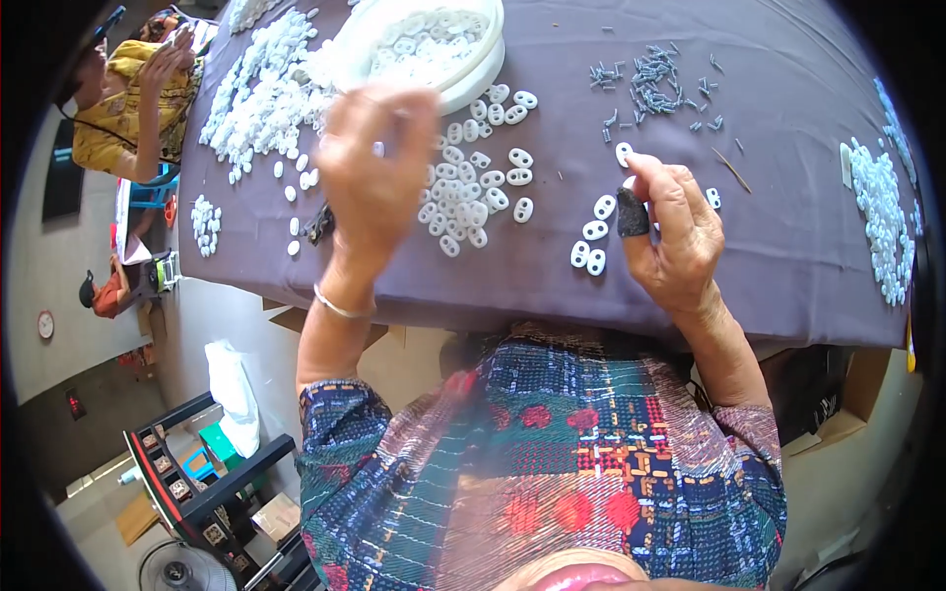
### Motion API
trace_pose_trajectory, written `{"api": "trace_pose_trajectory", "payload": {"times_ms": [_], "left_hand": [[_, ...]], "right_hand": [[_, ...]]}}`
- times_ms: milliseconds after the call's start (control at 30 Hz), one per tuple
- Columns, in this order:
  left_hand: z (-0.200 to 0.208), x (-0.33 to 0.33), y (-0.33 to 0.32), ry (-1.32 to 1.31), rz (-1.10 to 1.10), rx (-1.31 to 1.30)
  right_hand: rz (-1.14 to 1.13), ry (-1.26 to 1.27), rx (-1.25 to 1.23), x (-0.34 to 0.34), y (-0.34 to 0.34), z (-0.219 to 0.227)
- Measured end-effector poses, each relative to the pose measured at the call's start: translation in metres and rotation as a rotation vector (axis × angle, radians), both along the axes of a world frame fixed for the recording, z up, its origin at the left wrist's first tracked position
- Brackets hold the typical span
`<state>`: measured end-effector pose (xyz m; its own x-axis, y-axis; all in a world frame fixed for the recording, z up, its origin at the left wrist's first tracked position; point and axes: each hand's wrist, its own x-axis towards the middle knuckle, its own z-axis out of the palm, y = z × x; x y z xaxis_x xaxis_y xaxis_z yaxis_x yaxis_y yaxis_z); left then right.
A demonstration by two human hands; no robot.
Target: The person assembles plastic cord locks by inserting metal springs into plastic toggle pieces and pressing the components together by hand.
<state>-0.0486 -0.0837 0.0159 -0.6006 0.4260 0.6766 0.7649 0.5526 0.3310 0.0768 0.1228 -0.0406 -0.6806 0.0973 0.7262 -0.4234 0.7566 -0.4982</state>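
My right hand (678, 212) is closed in a pinch, with a small white oval two-hole piece (623, 154) at its fingertips. A black cover (633, 213) wraps the thumb. Just left of that hand, several similar pieces (594, 230) lie on the cloth. My left hand (377, 163), smeared by motion, hovers over the table's left part; what its fingers do is not clear. Beside it is a pile of white two-hole pieces (458, 192). Behind it stands a white round tub (485, 79) full of such pieces. A small dark object (320, 225) lies partly hidden by the left wrist.
Small grey pins (655, 84) lie scattered beyond my right hand, near a thin brown stick (732, 169). White pieces (266, 98) heap at far left; pale blue-white ones (880, 212) lie along the right edge. A person in yellow (148, 98) sits at the table's left end.
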Motion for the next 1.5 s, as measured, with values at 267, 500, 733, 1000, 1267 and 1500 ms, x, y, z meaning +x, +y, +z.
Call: {"api": "trace_pose_trajectory", "payload": {"times_ms": [267,500,733,1000,1267,1500], "left_hand": [[-0.054,0.006,0.018,0.032,-0.061,-0.329],[-0.058,-0.008,0.037,-0.017,-0.128,-0.300],[-0.051,-0.006,0.051,-0.228,-0.361,-0.263],[-0.047,0.001,0.072,-0.363,-0.486,-0.267],[-0.048,0.005,0.068,-0.221,-0.494,-0.225],[-0.042,0.058,0.071,-0.031,-0.642,-0.300]], "right_hand": [[-0.076,0.050,0.077,-0.003,0.019,-0.007],[-0.177,0.117,0.077,-0.011,0.038,-0.006],[-0.289,0.061,0.042,-0.014,0.054,-0.015],[-0.174,-0.207,0.267,-0.010,0.047,-0.015],[0.054,-0.211,0.239,-0.007,0.037,-0.011],[-0.157,-0.238,0.169,0.002,0.039,-0.002]]}}
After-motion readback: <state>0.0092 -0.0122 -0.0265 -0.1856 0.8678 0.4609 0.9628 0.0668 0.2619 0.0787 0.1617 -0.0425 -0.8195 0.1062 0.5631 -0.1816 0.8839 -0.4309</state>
